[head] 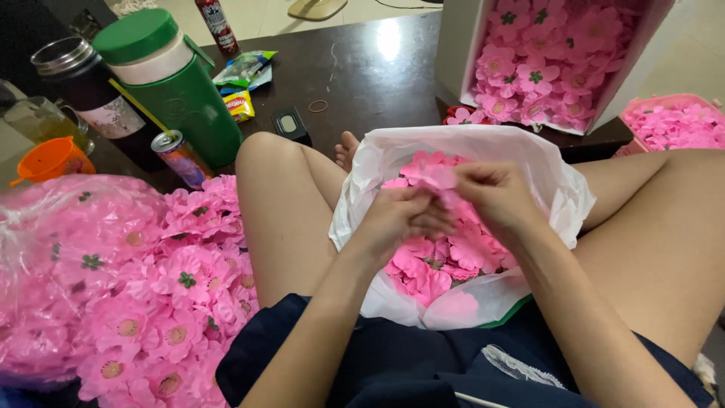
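My left hand [404, 215] and my right hand [495, 193] meet over a white plastic bag [551, 177] that rests in my lap, full of pink fabric flower petals [445, 264]. Both hands pinch the same pink petal piece [442, 181] between their fingertips, just above the pile. My bare legs are crossed around the bag, and one foot [347, 149] shows behind it.
A heap of finished pink flowers [174, 287] and a clear bag of more [60, 257] lie at left. A green jug [177, 83], a drink can [181, 157], dark jar [94, 87], orange cup [49, 160] stand behind. A white box of flowers [544, 60] and pink basket [672, 121] sit at right.
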